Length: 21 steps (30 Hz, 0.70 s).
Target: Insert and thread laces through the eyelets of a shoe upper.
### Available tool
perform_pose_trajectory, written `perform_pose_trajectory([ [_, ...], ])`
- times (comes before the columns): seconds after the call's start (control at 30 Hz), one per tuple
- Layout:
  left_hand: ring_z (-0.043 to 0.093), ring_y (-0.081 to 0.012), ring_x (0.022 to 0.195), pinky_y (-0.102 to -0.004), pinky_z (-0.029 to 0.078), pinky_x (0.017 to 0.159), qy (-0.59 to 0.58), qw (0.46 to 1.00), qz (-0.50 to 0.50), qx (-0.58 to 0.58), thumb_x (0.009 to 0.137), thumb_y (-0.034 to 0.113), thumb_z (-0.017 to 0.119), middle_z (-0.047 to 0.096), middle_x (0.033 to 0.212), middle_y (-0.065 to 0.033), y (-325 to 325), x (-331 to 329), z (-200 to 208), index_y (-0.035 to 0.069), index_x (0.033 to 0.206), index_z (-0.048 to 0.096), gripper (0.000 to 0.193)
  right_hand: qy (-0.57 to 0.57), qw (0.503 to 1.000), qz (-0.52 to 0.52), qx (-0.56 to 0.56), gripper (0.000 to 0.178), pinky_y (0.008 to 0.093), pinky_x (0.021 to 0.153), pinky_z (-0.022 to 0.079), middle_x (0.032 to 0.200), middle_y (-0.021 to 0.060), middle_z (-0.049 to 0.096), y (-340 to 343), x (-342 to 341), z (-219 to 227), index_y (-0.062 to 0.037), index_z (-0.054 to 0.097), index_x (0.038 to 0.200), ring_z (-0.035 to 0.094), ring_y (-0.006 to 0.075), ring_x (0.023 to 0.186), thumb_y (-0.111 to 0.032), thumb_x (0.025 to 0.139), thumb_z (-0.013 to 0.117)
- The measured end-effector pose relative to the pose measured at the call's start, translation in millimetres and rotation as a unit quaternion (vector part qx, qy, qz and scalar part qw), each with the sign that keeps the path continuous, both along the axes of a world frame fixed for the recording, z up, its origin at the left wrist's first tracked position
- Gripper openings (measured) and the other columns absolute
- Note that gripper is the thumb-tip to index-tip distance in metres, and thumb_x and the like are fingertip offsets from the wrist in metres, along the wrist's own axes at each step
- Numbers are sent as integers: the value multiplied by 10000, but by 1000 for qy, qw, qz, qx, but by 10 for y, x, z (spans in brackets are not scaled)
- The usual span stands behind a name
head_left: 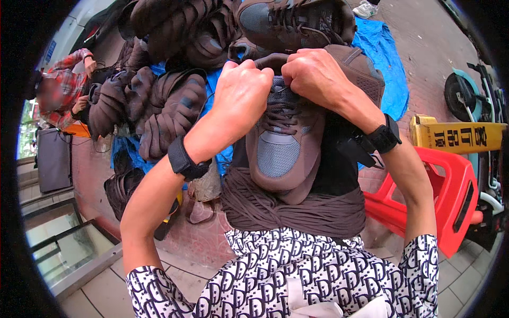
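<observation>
outdoors, brick paving [419,47], blue tarp [384,58]

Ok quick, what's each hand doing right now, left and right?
Left hand: closed in a fist at the top of the brown shoe.
Right hand: closed, gripping the same shoe's top edge.

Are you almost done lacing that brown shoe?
Partly. Laces already cross the lower eyelets of the brown shoe. The left hand and right hand are bunched at the shoe's top, working there; what the fingers grip is hidden. A big bundle of brown laces waits on the lap, and many more shoes lie on the blue tarp.
</observation>
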State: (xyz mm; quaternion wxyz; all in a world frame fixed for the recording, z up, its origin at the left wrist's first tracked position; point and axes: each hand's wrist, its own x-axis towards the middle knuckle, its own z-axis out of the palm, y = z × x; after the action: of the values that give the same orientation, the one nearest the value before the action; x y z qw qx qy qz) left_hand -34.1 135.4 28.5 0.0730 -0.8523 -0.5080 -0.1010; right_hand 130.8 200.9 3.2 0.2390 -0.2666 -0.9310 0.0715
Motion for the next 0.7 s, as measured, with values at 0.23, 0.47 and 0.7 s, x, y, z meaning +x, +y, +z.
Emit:
perform_pose_trajectory([
  [0.23, 538, -247, 742, -368, 396, 679, -34, 997, 0, 76, 705, 75, 590, 552, 682, -74, -10, 56, -122, 63, 736, 568, 40, 92, 996, 2, 18, 124, 424, 559, 471, 598, 190, 564, 3, -15, -32, -44, 603, 577, 587, 349, 602, -122, 642, 531],
  [0.47, 544, -251, 799, -361, 393, 693, -115, 993, -11, 16, 700, 44, 583, 568, 712, -77, -26, 23, -85, 67, 792, 590, 95, 115, 993, 2, 19, 131, 421, 558, 471, 598, 188, 567, -4, -6, -34, -45, 604, 576, 589, 345, 599, -136, 640, 533],
  [0.7, 545, -236, 777, -355, 388, 709, 49, 999, -5, 17, 651, 28, 560, 568, 680, -73, -14, 95, -42, 59, 709, 568, 66, 96, 995, -12, 15, 138, 421, 556, 476, 606, 186, 574, 2, -18, -75, -56, 617, 584, 595, 341, 602, -145, 650, 536],
])
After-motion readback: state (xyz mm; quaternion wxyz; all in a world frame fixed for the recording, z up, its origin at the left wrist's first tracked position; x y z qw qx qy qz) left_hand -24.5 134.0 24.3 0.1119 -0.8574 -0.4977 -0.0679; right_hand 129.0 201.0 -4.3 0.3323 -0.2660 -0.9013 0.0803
